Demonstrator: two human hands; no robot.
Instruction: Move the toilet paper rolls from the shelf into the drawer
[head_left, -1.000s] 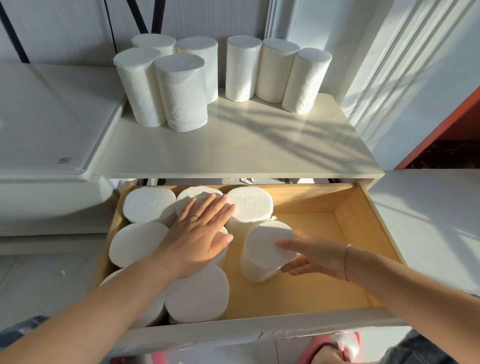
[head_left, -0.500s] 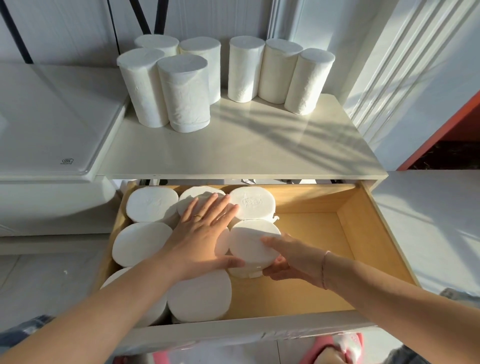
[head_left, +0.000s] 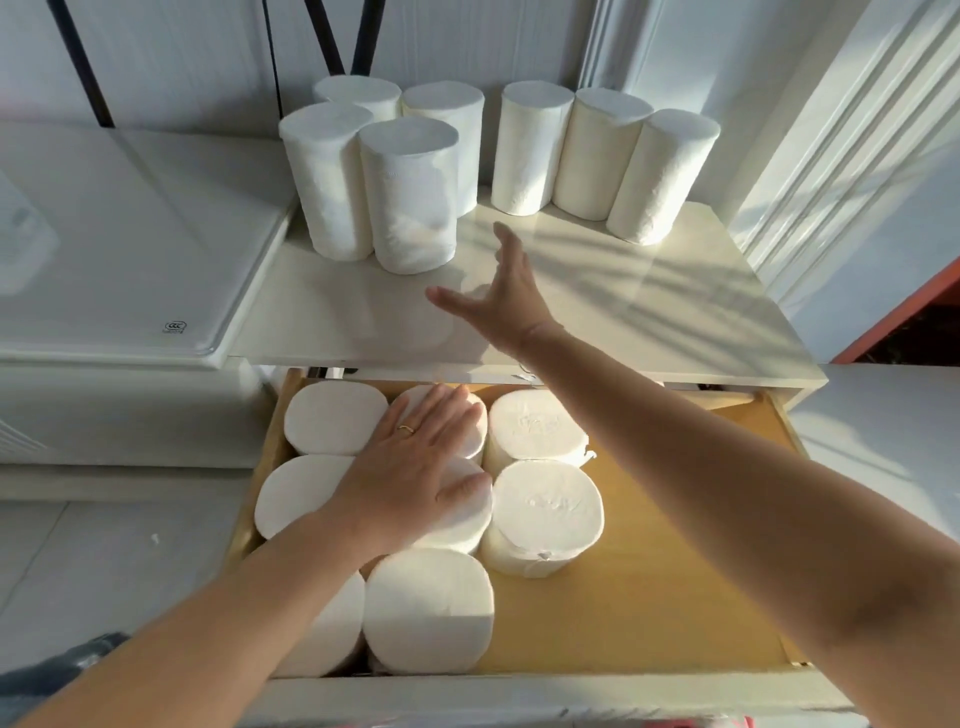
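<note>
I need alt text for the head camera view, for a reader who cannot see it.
A person's open right hand stretches over a white shelf toward seven upright toilet paper rolls. The left hand lies flat on the packed rolls standing in the open wooden drawer below, whose right part is bare.

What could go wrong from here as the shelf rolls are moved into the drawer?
The open right grip reaches toward the front roll, which stands tight against its neighbours; pulling it could topple them on the shelf. The left grip lies flat on the drawer rolls, so an incoming roll might bump that arm.
</note>
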